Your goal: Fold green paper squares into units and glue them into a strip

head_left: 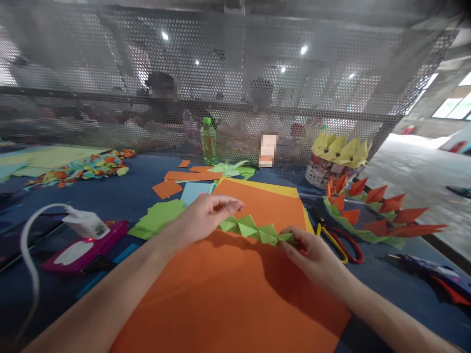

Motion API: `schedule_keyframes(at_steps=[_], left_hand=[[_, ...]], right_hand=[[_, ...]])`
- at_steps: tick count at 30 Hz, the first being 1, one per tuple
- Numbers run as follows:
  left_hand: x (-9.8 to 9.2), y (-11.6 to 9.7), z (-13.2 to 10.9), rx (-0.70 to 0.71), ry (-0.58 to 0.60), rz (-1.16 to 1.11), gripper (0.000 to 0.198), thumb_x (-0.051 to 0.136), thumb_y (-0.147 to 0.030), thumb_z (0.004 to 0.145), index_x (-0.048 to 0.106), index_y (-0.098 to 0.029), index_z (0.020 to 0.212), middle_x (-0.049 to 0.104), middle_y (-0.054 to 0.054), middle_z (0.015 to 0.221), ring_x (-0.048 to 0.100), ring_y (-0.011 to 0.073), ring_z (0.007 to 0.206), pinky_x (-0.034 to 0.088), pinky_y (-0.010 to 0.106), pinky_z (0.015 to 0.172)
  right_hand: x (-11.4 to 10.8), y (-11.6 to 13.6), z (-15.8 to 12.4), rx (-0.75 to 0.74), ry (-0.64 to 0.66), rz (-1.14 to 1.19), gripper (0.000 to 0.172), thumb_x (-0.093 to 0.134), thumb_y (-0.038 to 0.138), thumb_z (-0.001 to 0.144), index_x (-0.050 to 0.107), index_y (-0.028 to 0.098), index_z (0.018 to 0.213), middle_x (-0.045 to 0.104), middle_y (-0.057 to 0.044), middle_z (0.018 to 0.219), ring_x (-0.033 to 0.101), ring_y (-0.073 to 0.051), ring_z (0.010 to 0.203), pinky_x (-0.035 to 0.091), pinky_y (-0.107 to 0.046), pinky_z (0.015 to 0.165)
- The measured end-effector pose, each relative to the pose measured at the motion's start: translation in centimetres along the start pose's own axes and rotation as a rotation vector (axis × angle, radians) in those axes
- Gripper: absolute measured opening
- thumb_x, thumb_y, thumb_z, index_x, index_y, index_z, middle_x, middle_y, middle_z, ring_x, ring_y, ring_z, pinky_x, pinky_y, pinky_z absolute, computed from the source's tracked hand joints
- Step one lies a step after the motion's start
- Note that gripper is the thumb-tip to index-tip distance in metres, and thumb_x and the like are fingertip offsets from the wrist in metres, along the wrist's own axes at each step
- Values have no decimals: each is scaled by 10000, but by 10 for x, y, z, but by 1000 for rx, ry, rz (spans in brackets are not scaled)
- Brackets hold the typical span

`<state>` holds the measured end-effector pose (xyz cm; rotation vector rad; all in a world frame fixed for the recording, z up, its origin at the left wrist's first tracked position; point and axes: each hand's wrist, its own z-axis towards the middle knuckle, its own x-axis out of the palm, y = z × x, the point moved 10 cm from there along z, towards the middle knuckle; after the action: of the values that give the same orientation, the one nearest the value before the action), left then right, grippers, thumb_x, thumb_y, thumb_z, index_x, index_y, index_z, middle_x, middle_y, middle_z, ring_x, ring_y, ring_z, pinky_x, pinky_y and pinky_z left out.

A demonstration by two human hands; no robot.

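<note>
A chain of folded green paper pieces (253,229) stretches between both hands, just above a big orange paper sheet (221,294). My left hand (204,215) pinches the chain's left end with its fingers pressed together. My right hand (312,252) grips the chain's right end, fingers curled around it. A pile of loose folded green pieces (158,218) lies left of my left hand on the blue table (121,191).
Red-and-yellow scissors (340,242) lie right of my right hand. A green strip with orange spikes (379,220) and a yellow paper crown (340,159) sit at right. A green bottle (208,140), a pink box (83,247) with white charger, paper scraps and a perforated screen with people behind it.
</note>
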<state>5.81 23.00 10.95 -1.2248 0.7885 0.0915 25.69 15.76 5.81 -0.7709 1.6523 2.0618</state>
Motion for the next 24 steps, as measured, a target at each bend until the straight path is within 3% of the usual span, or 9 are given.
schedule_keyframes(at_steps=[8,12,16,18,21,24], left_hand=[[14,8,0,-120,182,-111,498,557,-700,896,751,-290,1102,713,30,1240,598,282,1237,429,387,1062],[17,18,1,-153,213,-141,605,628,-685,855,655,-251,1276,697,87,1263,627,289,1200,469,404,1015],[18,27,1,-161,236,-115,767,806,-627,706,592,-280,1355,581,109,1431,468,342,1388,423,437,1077],[18,28,2,-160,231,-85,758,860,-565,657,612,-308,1325,555,86,1460,418,350,1424,393,447,1103],[18,26,3,-164,189,-37,602,834,-480,707,654,-281,1246,651,77,1322,558,335,1286,435,440,1044],[22,22,4,-165,168,13,367,774,-392,799,691,-205,1103,727,31,945,690,245,923,509,409,896]], right_hand=[[-8,-7,5,-3,-36,-14,265,478,452,955,569,218,869,556,11,726,492,-164,681,393,-277,635],[-10,-10,5,-1,-51,-41,232,490,431,945,567,224,874,584,4,749,511,-173,699,398,-283,644],[-12,-9,5,-4,-61,-60,214,488,414,940,565,226,873,597,5,748,519,-173,696,397,-286,644],[-13,-8,6,-5,-65,-67,214,484,414,940,566,226,876,605,3,758,525,-173,700,398,-289,648],[-12,-10,7,-2,-66,-79,223,483,421,941,570,225,878,614,0,767,532,-174,704,403,-293,654],[-11,-11,7,4,-60,-95,238,481,430,944,575,222,875,612,4,752,534,-172,692,404,-293,648]])
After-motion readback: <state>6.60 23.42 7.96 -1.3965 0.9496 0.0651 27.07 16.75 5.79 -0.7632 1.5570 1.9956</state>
